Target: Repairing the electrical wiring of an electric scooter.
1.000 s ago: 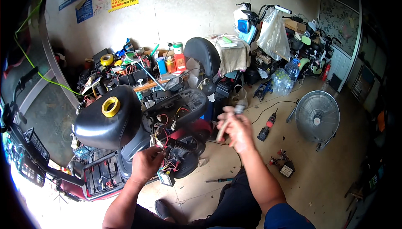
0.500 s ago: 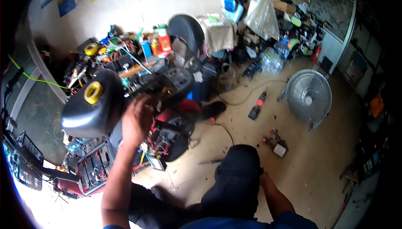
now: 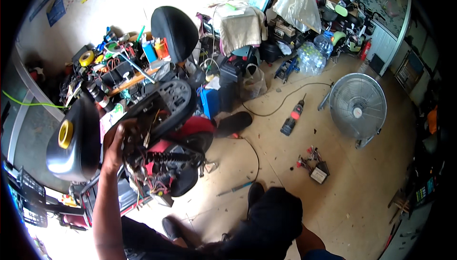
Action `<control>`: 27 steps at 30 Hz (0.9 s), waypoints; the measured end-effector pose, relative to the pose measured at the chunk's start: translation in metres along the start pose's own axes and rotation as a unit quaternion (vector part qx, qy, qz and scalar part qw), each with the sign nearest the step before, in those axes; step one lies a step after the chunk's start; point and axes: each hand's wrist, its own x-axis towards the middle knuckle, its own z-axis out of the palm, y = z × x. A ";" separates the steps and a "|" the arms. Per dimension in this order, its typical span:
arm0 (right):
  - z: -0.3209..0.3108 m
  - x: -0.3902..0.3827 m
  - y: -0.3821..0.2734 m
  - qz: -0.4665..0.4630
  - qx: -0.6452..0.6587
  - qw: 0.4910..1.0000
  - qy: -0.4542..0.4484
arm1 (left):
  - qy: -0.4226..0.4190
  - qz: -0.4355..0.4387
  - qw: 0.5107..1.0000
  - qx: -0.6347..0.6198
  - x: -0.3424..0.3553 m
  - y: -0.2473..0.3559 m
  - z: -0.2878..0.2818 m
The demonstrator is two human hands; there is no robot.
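1. We see a scooter (image 3: 197, 126) by the floor's (image 3: 266, 157) left edge.
2. A fan (image 3: 358, 103) stands toward its right edge.
3. A drill (image 3: 292, 119) lies between.
4. Our left hand (image 3: 115, 143) touches the scooter, finger closure unclear; our right hand is hidden.
5. Loose wires (image 3: 150, 168) crowd beneath.

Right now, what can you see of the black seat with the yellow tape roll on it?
The seat is broad and rounded, with a smooth black, leather-like cover showing pale shine low down. It is on the picture's left, across from the scooter's red body. A yellow tape roll lies on it. The left hand is near its right edge; I cannot tell whether they touch.
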 end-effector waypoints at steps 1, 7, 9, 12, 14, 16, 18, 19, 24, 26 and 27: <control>-0.003 0.011 -0.004 -0.012 -0.031 0.999 0.004 | 0.011 0.011 1.000 -0.001 -0.002 -0.004 -0.004; -0.041 0.083 -0.025 -0.122 -0.200 0.969 0.079 | 0.047 0.038 0.998 0.028 -0.007 -0.008 -0.003; -0.068 0.115 -0.023 -0.183 -0.216 0.950 0.131 | 0.057 0.033 0.998 -0.001 0.001 -0.018 0.002; -0.099 0.088 -0.185 -0.305 -0.139 0.938 0.090 | 0.118 -0.026 0.991 0.052 -0.018 0.003 -0.010; -0.142 0.087 -0.239 -0.324 -0.124 0.930 0.125 | 0.108 -0.026 0.993 0.026 -0.008 -0.010 -0.002; -0.159 0.095 -0.311 -0.357 -0.107 0.920 0.123 | 0.107 -0.032 0.994 0.022 -0.003 -0.011 0.003; -0.173 0.096 -0.380 -0.434 -0.073 0.891 0.107 | 0.089 0.000 0.995 0.039 0.000 -0.012 0.005; -0.179 0.084 -0.418 -0.456 -0.062 0.883 0.092 | 0.087 -0.018 0.995 0.051 0.001 -0.009 0.005; -0.152 0.066 -0.556 -0.594 0.051 0.801 0.054 | 0.109 -0.021 0.992 0.065 -0.003 -0.021 -0.002; -0.142 0.036 -0.600 -0.556 0.055 0.829 -0.033 | 0.086 0.000 0.986 0.143 -0.005 -0.016 -0.005; -0.130 0.035 -0.616 -0.592 0.072 0.802 -0.038 | 0.078 -0.003 0.984 0.161 -0.006 -0.018 -0.009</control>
